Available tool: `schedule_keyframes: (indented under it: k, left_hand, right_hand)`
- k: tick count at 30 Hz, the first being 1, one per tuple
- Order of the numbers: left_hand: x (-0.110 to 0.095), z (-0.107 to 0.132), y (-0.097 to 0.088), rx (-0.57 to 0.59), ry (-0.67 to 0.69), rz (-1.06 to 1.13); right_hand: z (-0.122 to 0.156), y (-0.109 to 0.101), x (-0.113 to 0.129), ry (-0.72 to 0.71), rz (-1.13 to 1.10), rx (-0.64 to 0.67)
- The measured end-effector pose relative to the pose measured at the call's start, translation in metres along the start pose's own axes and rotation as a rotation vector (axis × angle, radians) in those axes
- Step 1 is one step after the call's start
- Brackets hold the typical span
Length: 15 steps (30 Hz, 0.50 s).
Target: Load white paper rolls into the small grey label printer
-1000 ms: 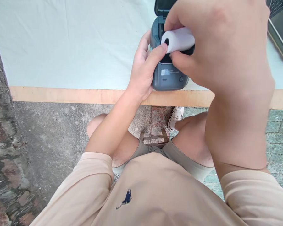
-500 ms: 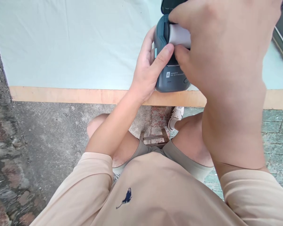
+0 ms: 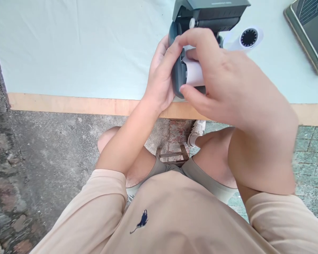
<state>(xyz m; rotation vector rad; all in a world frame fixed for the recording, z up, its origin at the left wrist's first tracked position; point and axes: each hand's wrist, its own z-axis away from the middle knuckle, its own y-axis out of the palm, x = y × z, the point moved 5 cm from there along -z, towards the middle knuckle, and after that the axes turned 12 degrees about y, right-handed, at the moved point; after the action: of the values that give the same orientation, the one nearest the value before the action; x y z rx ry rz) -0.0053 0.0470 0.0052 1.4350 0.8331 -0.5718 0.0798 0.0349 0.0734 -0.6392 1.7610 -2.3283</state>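
A small dark grey printer [image 3: 178, 72] stands at the table's near edge with its lid [image 3: 214, 10] flipped up. My left hand [image 3: 160, 76] wraps round the printer's left side, thumb over its top edge. My right hand [image 3: 222, 77] reaches over the open bay, and its fingers pinch the white paper [image 3: 194, 72] of the roll lying inside. Most of that roll is hidden under my fingers. A second white paper roll [image 3: 245, 38] with a dark core lies on the table just right of the printer.
The table wears a pale cloth [image 3: 82, 46] with a bare wooden front edge [image 3: 69, 105]. A dark framed object [image 3: 308, 33] lies at the far right. Below are my knees, a wooden stool [image 3: 172, 155], a white shoe [image 3: 197, 131] and stone paving.
The paper roll went from above the printer down into its bay. My right hand lowered and shifted toward me, uncovering the raised lid and the second roll on the table.
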Motion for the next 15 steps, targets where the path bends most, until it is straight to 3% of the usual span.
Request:
schedule_keyframes:
  k: [4,8,15]
  left_hand:
    - [0.003,0.001,-0.002,0.020,-0.067,-0.011]
    - [0.003,0.002,-0.001,0.094,-0.046,-0.028]
    - [-0.003,0.002,0.005,0.106,0.006,-0.078]
  right_hand:
    - [0.000,-0.003,-0.005,-0.084,-0.197,0.006]
    - [0.000,-0.011,-0.013,-0.155,-0.402,-0.015]
    - [-0.003,-0.011,-0.025,-0.047,-0.197,-0.132]
